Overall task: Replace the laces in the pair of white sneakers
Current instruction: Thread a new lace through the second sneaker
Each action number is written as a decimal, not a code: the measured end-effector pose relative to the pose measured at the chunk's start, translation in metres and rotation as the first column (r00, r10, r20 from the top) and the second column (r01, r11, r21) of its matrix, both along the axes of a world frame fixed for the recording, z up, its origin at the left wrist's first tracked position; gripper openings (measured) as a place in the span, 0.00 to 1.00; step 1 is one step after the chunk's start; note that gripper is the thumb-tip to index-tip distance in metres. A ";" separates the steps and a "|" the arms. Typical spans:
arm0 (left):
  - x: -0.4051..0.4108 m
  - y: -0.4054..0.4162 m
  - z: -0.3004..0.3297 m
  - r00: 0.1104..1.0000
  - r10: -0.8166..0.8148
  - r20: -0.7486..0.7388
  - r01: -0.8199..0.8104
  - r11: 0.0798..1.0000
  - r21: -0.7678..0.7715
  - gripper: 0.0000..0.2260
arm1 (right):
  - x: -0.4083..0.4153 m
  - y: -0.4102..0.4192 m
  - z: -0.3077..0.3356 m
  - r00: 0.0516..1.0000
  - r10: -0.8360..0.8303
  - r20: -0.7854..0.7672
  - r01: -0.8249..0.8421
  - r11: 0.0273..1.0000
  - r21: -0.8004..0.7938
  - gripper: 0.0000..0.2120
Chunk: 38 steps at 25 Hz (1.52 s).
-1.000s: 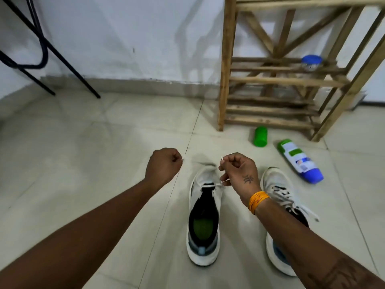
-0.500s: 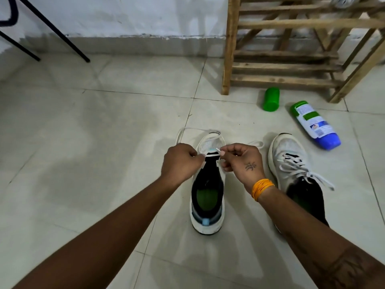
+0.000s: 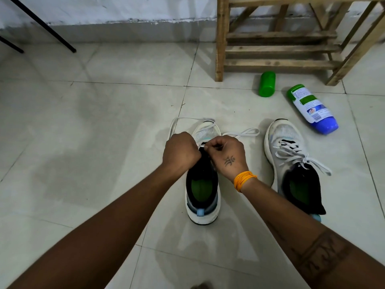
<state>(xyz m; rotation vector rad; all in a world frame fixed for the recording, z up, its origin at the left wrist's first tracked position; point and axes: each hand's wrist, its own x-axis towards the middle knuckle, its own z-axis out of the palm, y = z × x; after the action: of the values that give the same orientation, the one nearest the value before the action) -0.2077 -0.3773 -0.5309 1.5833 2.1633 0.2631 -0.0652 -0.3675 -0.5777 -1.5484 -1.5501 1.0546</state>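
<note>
Two white sneakers stand on the tiled floor, toes pointing away from me. The left sneaker (image 3: 203,195) has a black collar, a green insole and a loose white lace (image 3: 241,133) that loops out on both sides of its toe. My left hand (image 3: 180,151) and my right hand (image 3: 226,154) meet over its lowest eyelets, fingers curled, each pinching the lace. The right sneaker (image 3: 291,161) stands apart to the right, fully laced with its lace ends lying loose.
A wooden rack (image 3: 277,38) stands at the back right against the wall. In front of it lie a green cap (image 3: 267,84) and a bottle (image 3: 312,109) on its side. Black metal legs (image 3: 41,25) cross the back left.
Both hands came down from above the toe and closed together over the left sneaker's front eyelets. The lace now lies slack in loops beside the toe. The camera tilted downward.
</note>
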 end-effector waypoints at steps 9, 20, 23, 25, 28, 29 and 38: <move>-0.016 -0.012 -0.004 0.749 0.350 0.562 -0.377 0.924 -0.073 0.07 | -0.017 -0.007 -0.004 0.975 0.037 0.221 -0.056 0.995 0.079 0.06; -0.013 -0.017 -0.009 0.785 0.324 0.528 -0.370 0.929 -0.019 0.08 | -0.032 -0.015 0.001 0.920 0.024 0.390 -0.057 0.996 0.072 0.11; -0.013 -0.019 -0.011 0.767 0.328 0.552 -0.389 0.921 -0.007 0.09 | -0.033 -0.017 0.000 0.905 0.018 0.424 -0.051 0.996 0.067 0.11; -0.014 -0.018 -0.011 0.767 0.329 0.551 -0.391 0.920 -0.005 0.09 | -0.031 -0.017 0.000 0.915 0.022 0.403 -0.050 0.997 0.060 0.11; -0.015 -0.018 -0.013 0.768 0.324 0.553 -0.386 0.923 -0.005 0.08 | -0.029 -0.017 0.001 0.942 0.028 0.333 -0.047 0.998 0.048 0.10; -0.015 -0.019 -0.014 0.767 0.321 0.555 -0.385 0.923 -0.003 0.08 | -0.030 -0.017 0.002 0.942 0.027 0.335 -0.046 0.998 0.048 0.10; -0.017 -0.020 -0.014 0.744 0.297 0.598 -0.336 0.940 -0.049 0.05 | -0.035 -0.020 -0.001 0.948 0.008 0.317 -0.019 0.999 0.033 0.10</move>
<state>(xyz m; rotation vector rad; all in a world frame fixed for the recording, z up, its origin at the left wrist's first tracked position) -0.2247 -0.3977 -0.5447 0.9500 1.8937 0.8302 -0.0998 -0.3872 -0.5789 -1.7498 -1.7845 0.8074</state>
